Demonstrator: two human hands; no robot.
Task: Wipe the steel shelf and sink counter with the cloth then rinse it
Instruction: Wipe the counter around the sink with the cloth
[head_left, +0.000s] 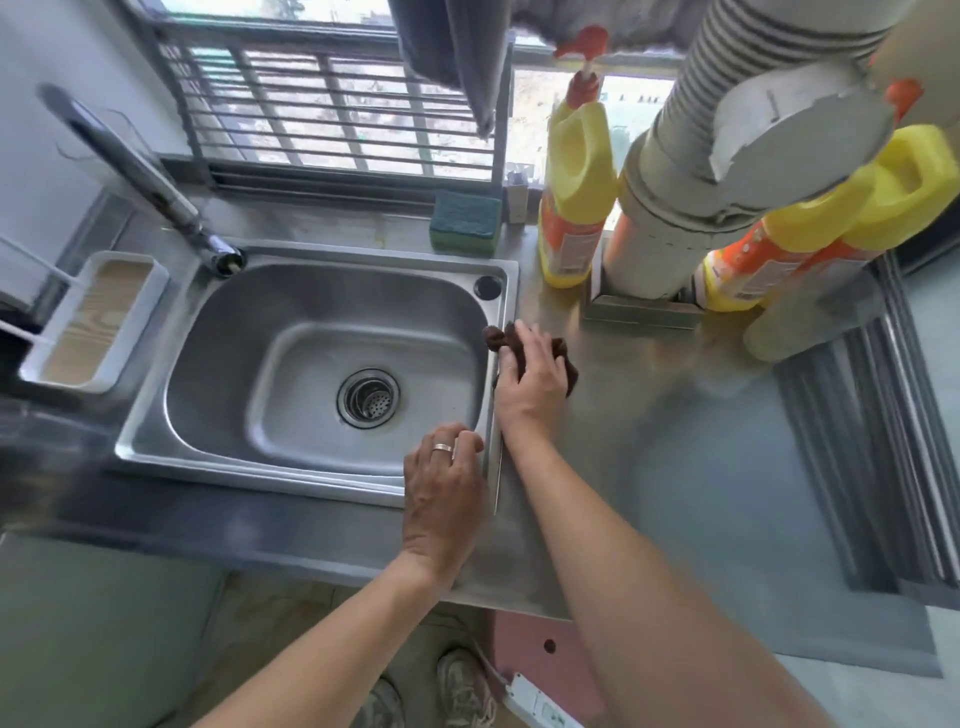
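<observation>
A dark brown cloth (567, 364) lies bunched on the steel counter (649, 467), just right of the sink's (218, 364) right rim. My right hand (530, 379) presses down on the cloth, fingers spread over it and reaching the rim. My left hand (444, 493), a ring on one finger, rests at the sink's front right corner with its fingers curled over the rim, holding nothing. The sink basin looks empty, with a round strainer (369, 398) at its middle. The tap (156, 182) stands at the back left, with no water running.
A green sponge (465, 221) lies behind the sink. Two yellow bottles (574, 192) (810, 228) flank a wide grey pipe (675, 208) at the back right. A white tray (93, 322) sits left of the sink. A ribbed steel edge (862, 467) borders the counter's right side.
</observation>
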